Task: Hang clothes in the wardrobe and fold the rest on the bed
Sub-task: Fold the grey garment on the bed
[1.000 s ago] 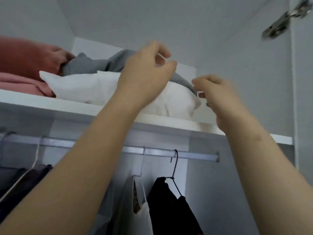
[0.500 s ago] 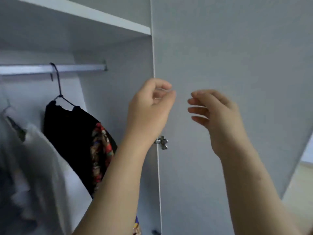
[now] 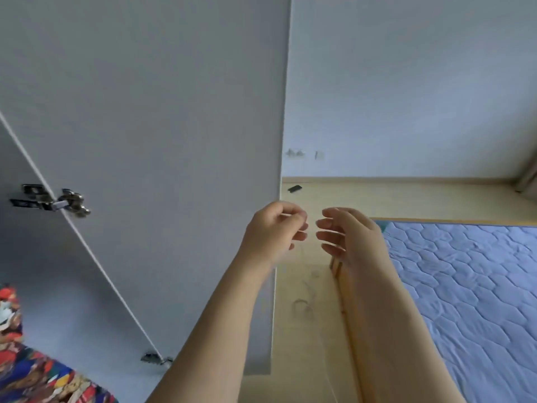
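Swinging to the right since half a second ago, the view is leaving the rail and the black garment on its hanger behind and is taking in the room beside the wardrobe. Both hands are staying raised in front of the camera in much the same pose as before.

The open wardrobe door (image 3: 151, 117) is filling the left half of the view, standing edge-on to the pale wall (image 3: 406, 82) behind it. To the right the bed (image 3: 470, 286) is lying under a blue quilted cover, with a strip of light wooden floor (image 3: 406, 199) running between it and the wall.

Both bare forearms are reaching up from the bottom edge. A patterned garment (image 3: 32, 373) in red, blue and yellow is showing in the lower left corner, inside the wardrobe; how it is hanging cannot be told.

The left hand (image 3: 273, 232) is hovering in front of the door's free edge, its fingers curling in and the thumb meeting the forefinger, with nothing visible between them. The right hand (image 3: 348, 237) is hovering just beside it, over the near corner of the bed, its fingers loosely bent and holding nothing. The two hands are not touching.

A metal hinge (image 3: 55, 200) is joining the door to the wardrobe at mid height, and a second hinge (image 3: 155, 358) is sitting lower down. A small dark object (image 3: 295, 188) is lying on the floor near the wall; it is too small to identify.
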Available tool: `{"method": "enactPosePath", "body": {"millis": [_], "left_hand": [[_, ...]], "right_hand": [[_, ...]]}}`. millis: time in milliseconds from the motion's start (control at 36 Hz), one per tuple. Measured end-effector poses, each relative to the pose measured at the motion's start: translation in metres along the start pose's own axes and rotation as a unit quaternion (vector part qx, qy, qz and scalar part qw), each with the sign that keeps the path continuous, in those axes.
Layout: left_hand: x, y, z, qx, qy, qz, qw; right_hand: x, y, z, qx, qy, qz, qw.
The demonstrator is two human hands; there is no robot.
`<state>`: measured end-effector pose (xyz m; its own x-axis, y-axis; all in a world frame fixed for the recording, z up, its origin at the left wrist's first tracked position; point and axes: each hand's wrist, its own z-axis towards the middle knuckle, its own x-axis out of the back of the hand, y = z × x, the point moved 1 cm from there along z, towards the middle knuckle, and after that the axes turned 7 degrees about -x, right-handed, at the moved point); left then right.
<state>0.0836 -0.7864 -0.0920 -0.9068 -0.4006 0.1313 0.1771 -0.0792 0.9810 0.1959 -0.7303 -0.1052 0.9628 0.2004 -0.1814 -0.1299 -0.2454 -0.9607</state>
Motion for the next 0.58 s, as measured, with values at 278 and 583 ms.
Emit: {"method": "enactPosePath", "body": {"millis": [278, 583], "left_hand": [[-0.115, -0.039, 0.057, 0.057, -0.085, -0.008, 0.995], [-0.211, -0.083, 0.206, 0.103, -0.031, 0.017, 0.994]], "right_hand": [[0.107, 0.025, 0.051, -0.075, 0.091, 0.03, 0.993], [0.167, 0.003, 0.228, -0.115, 0.042, 0.008, 0.992]]}}
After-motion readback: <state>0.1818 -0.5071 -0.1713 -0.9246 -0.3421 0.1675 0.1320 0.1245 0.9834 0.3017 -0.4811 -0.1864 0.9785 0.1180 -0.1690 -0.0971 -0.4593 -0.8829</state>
